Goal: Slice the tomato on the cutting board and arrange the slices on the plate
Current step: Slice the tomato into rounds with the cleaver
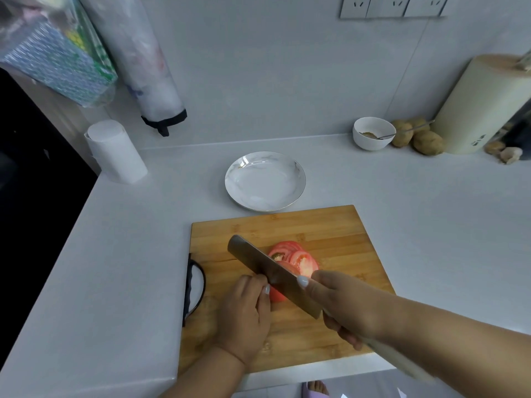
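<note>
Two bare forearms, no sleeves visible, no watch/rings/bracelets that show. Left hand (244, 317): short, rounded fingers, nails w/ pale, whitish-lilac polish, one nail clear at approx. the fingertip. Right hand (342, 305): same pale polish, thumb nail glossy, catching light. At bottom edge, one foot (316, 388) w/ bare toes in a light lilac slipper, strap across top. Rest of the body out of view.

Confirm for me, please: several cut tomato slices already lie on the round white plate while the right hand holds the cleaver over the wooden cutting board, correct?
Not quite. In the head view the round white plate holds nothing; the red tomato slices lie on the wooden cutting board. The right hand does hold the cleaver over it.
</note>
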Action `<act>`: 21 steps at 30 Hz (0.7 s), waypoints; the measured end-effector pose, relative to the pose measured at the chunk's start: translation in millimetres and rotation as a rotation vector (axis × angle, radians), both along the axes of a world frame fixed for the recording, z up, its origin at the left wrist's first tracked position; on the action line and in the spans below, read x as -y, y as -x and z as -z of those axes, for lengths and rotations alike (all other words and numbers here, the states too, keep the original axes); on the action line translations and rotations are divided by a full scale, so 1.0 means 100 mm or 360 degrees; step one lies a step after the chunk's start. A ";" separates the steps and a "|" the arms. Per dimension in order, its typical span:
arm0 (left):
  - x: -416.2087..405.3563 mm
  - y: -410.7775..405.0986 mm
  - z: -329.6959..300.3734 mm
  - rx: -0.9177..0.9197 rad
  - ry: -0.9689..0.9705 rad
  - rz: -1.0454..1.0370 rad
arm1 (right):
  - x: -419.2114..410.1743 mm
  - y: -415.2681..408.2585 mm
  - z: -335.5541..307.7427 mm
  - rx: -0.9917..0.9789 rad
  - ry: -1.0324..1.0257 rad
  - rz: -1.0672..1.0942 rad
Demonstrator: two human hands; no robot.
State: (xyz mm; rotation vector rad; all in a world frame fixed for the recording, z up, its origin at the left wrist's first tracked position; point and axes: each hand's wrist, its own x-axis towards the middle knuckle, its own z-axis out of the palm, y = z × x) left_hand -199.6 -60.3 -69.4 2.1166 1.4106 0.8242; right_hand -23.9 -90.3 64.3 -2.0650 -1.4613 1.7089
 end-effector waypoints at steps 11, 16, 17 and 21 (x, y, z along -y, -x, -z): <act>-0.02 0.00 -0.02 0.0075 -0.0020 0.0006 | -0.01 -0.03 0.03 -0.0016 0.0058 0.0007; -0.02 0.00 -0.01 0.0085 -0.0054 0.0009 | 0.09 -0.13 0.04 -0.0053 0.0141 0.0034; -0.02 0.00 -0.02 0.0089 -0.0059 0.0013 | 0.08 -0.12 0.05 -0.0056 0.0138 0.0034; -0.02 0.00 -0.01 0.0092 -0.0067 0.0028 | -0.02 0.00 0.10 -0.0018 0.0121 0.0021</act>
